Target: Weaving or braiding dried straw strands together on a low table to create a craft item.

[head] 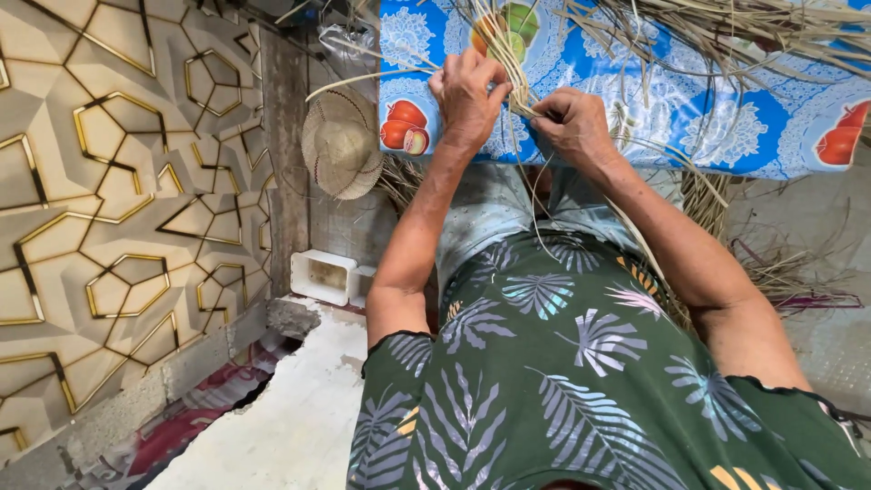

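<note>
Both my hands on the dry straw strands (522, 86) over the blue fruit-print cloth (726, 118): left grip (469, 95) pinches them, right grip (570, 122) closed on them. Woven hat (340, 145) nearby.

A woven straw hat (341, 143) leans, seemingly, against the wall above a white block (322, 275).

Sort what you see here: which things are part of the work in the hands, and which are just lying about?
In use: left hand, right hand, dried straw strands, blue fruit-patterned tablecloth beneath them.

Lying about: woven straw hat hanging by the wall, white block on the floor, loose straw under the table.
</note>
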